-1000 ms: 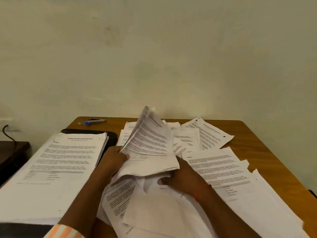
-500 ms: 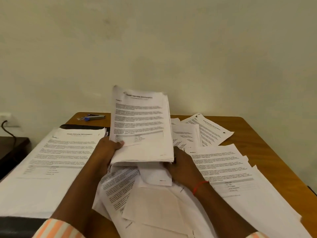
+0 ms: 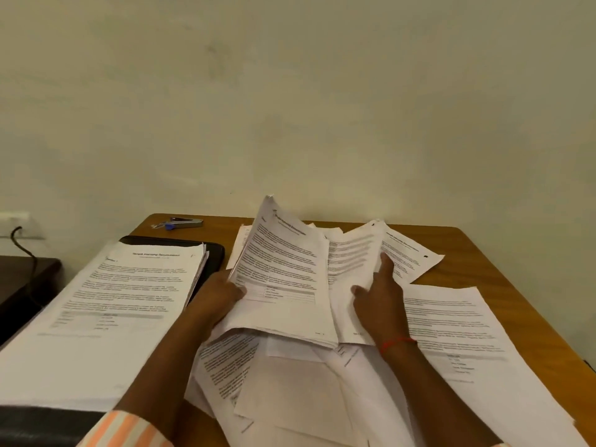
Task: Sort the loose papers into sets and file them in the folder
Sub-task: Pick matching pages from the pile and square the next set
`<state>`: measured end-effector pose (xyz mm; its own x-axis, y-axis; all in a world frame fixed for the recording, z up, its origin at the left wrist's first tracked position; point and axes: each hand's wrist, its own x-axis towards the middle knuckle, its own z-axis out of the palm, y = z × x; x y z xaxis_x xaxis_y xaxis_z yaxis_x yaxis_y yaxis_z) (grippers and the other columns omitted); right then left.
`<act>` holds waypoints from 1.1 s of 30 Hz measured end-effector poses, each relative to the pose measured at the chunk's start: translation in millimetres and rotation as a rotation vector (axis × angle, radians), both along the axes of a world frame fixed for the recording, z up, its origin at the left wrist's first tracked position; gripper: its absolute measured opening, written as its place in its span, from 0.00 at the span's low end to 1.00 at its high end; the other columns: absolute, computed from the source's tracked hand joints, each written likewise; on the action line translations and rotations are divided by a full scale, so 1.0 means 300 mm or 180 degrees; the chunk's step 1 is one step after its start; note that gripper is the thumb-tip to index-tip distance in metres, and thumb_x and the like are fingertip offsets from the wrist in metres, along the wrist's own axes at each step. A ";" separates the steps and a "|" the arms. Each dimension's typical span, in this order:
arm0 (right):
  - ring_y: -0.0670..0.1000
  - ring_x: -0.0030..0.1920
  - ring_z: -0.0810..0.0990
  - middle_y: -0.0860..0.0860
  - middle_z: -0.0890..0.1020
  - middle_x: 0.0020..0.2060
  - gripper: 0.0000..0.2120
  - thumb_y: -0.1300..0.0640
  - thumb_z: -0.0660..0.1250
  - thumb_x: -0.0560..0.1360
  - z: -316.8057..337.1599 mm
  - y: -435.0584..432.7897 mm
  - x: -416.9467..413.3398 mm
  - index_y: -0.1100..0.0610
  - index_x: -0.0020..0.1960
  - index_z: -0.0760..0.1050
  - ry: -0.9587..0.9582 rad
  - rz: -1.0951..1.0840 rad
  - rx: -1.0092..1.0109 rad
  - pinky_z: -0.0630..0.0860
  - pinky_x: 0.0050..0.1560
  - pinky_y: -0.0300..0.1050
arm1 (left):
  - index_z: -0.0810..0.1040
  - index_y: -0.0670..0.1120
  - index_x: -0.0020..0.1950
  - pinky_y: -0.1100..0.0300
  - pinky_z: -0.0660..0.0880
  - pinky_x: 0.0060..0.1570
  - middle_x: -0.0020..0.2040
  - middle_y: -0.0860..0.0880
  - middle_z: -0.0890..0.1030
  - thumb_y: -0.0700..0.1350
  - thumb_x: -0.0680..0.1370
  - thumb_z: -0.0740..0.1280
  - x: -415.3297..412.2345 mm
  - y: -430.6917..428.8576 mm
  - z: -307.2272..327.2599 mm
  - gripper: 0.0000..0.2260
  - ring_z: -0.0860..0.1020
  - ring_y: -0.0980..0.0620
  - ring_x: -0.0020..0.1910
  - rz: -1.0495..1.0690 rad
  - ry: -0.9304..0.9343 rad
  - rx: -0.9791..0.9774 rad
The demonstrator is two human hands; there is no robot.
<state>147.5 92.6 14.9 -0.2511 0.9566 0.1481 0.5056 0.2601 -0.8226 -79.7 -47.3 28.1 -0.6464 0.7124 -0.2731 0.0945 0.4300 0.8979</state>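
The sheaf of printed white papers, upright half a second ago, now leans over just right of the flat black folder, and the right hand has left it. The left hand grips the sheaf's left edge; the right hand's fingers press, straight and spread, on a lifted white sheet further right of the folder

Wooden desk vs. plain wall. Silver stapler at back-left corner. Left: wall socket w/ black cable, dark side table.
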 end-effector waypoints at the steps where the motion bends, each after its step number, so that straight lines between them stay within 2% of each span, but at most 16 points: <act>1: 0.61 0.61 0.79 0.62 0.79 0.62 0.38 0.66 0.68 0.77 -0.003 0.006 0.009 0.58 0.80 0.52 -0.0255 -0.0021 -0.0077 0.74 0.56 0.46 | 0.75 0.47 0.69 0.58 0.74 0.41 0.52 0.48 0.81 0.37 0.83 0.63 0.001 0.000 0.000 0.15 0.79 0.49 0.48 -0.0009 -0.0126 -0.0007; 3: 0.62 0.58 0.80 0.63 0.79 0.60 0.30 0.65 0.67 0.77 -0.007 0.013 0.019 0.63 0.75 0.58 -0.0542 -0.0025 -0.0180 0.74 0.51 0.46 | 0.75 0.48 0.65 0.54 0.77 0.41 0.50 0.48 0.82 0.38 0.83 0.64 0.007 -0.002 0.007 0.12 0.82 0.45 0.48 0.0011 -0.0409 0.0013; 5: 0.62 0.55 0.81 0.61 0.80 0.58 0.23 0.66 0.67 0.76 -0.012 0.023 0.025 0.64 0.67 0.63 -0.0580 -0.0049 -0.0275 0.73 0.46 0.44 | 0.76 0.47 0.65 0.53 0.79 0.41 0.50 0.47 0.84 0.38 0.82 0.65 -0.002 0.000 0.001 0.12 0.83 0.43 0.48 0.0025 -0.0592 0.0063; 8: 0.60 0.55 0.81 0.56 0.79 0.54 0.20 0.66 0.69 0.74 -0.022 0.046 0.032 0.64 0.63 0.66 -0.0462 0.0008 -0.0517 0.73 0.44 0.43 | 0.76 0.47 0.65 0.55 0.79 0.38 0.49 0.48 0.84 0.38 0.82 0.64 0.004 0.005 0.002 0.12 0.83 0.43 0.47 0.0066 -0.0634 0.0206; 12: 0.50 0.50 0.83 0.48 0.84 0.50 0.17 0.62 0.74 0.71 -0.050 0.045 0.024 0.54 0.58 0.77 -0.0061 0.0495 -0.0697 0.80 0.44 0.39 | 0.76 0.48 0.67 0.55 0.76 0.44 0.51 0.49 0.82 0.37 0.83 0.63 0.023 0.018 -0.020 0.14 0.81 0.46 0.49 0.0069 -0.0556 0.0275; 14: 0.43 0.45 0.79 0.47 0.82 0.48 0.13 0.61 0.73 0.73 -0.052 0.036 0.020 0.54 0.56 0.75 0.0007 0.0550 -0.0732 0.74 0.38 0.33 | 0.75 0.47 0.70 0.53 0.76 0.51 0.59 0.47 0.81 0.38 0.82 0.64 0.030 0.024 -0.040 0.16 0.79 0.48 0.52 -0.0052 -0.0179 0.0133; 16: 0.44 0.43 0.76 0.48 0.80 0.47 0.10 0.62 0.70 0.75 -0.048 0.033 0.021 0.57 0.55 0.73 -0.0101 0.0516 -0.0832 0.71 0.36 0.34 | 0.73 0.48 0.72 0.52 0.74 0.59 0.66 0.47 0.79 0.40 0.82 0.65 0.030 0.030 -0.055 0.18 0.77 0.48 0.57 -0.0156 0.0227 0.0008; 17: 0.46 0.44 0.77 0.50 0.79 0.48 0.09 0.62 0.68 0.76 -0.044 0.035 0.020 0.58 0.55 0.73 -0.0160 0.0506 -0.0871 0.72 0.38 0.37 | 0.73 0.48 0.73 0.53 0.73 0.59 0.68 0.48 0.78 0.41 0.82 0.65 0.033 0.030 -0.056 0.18 0.76 0.49 0.58 -0.0193 0.0376 -0.0031; 19: 0.51 0.47 0.77 0.53 0.80 0.51 0.08 0.59 0.64 0.79 -0.042 0.039 0.016 0.60 0.57 0.74 -0.0295 0.0472 -0.0879 0.72 0.44 0.43 | 0.72 0.49 0.73 0.53 0.72 0.58 0.69 0.48 0.77 0.43 0.82 0.65 0.037 0.033 -0.061 0.19 0.75 0.50 0.58 -0.0242 0.0559 -0.0054; 21: 0.53 0.48 0.76 0.55 0.80 0.53 0.12 0.54 0.59 0.82 -0.038 0.038 0.007 0.61 0.57 0.75 -0.0393 0.0457 -0.0821 0.68 0.46 0.44 | 0.72 0.50 0.73 0.52 0.74 0.60 0.69 0.49 0.77 0.45 0.82 0.67 0.039 0.036 -0.066 0.19 0.76 0.49 0.59 -0.0252 0.0648 -0.0045; 23: 0.54 0.50 0.77 0.55 0.81 0.52 0.18 0.46 0.57 0.83 -0.038 0.032 -0.003 0.60 0.57 0.76 -0.0321 0.0516 -0.0809 0.68 0.46 0.44 | 0.71 0.51 0.73 0.52 0.74 0.59 0.67 0.50 0.77 0.46 0.81 0.67 0.044 0.036 -0.064 0.19 0.76 0.49 0.58 -0.0290 0.0660 -0.0015; 25: 0.52 0.50 0.77 0.50 0.80 0.51 0.16 0.44 0.61 0.82 -0.043 0.025 -0.007 0.56 0.57 0.75 -0.0251 0.0627 -0.0785 0.69 0.40 0.40 | 0.71 0.51 0.72 0.54 0.73 0.57 0.63 0.52 0.77 0.47 0.82 0.67 0.046 0.038 -0.062 0.19 0.75 0.51 0.57 -0.0381 0.0628 -0.0016; 27: 0.48 0.50 0.77 0.46 0.79 0.51 0.13 0.48 0.67 0.80 -0.058 0.020 -0.003 0.54 0.60 0.74 -0.0080 0.0735 -0.0775 0.69 0.39 0.35 | 0.73 0.52 0.69 0.55 0.73 0.55 0.58 0.55 0.77 0.48 0.82 0.66 0.050 0.034 -0.058 0.15 0.76 0.52 0.54 -0.0500 0.0646 -0.0026; 30: 0.48 0.55 0.77 0.46 0.79 0.54 0.18 0.59 0.71 0.77 -0.070 0.023 -0.001 0.54 0.65 0.72 0.0290 0.0799 -0.0719 0.73 0.52 0.40 | 0.75 0.55 0.64 0.52 0.77 0.55 0.56 0.54 0.80 0.50 0.83 0.64 0.051 0.029 -0.055 0.10 0.79 0.53 0.51 -0.0422 0.0705 0.0131; 31: 0.48 0.57 0.78 0.45 0.80 0.55 0.19 0.61 0.71 0.76 -0.068 0.025 -0.002 0.53 0.65 0.72 0.0436 0.0780 -0.0629 0.74 0.55 0.41 | 0.76 0.55 0.63 0.52 0.78 0.55 0.56 0.54 0.81 0.50 0.84 0.64 0.051 0.029 -0.054 0.09 0.80 0.53 0.51 -0.0367 0.0770 0.0246; 33: 0.47 0.58 0.79 0.42 0.80 0.54 0.19 0.64 0.71 0.76 -0.053 0.025 -0.005 0.50 0.62 0.71 0.0826 0.0723 -0.0401 0.76 0.54 0.38 | 0.76 0.56 0.62 0.55 0.80 0.51 0.56 0.55 0.82 0.48 0.83 0.64 0.062 0.030 -0.046 0.08 0.82 0.55 0.50 -0.0223 0.0714 0.0704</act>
<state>146.0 100.0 -0.9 -0.4287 0.8955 0.1193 0.2169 0.2301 -0.9487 -61.2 -38.3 14.3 -0.6202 0.7836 0.0369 0.3231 0.2122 0.9223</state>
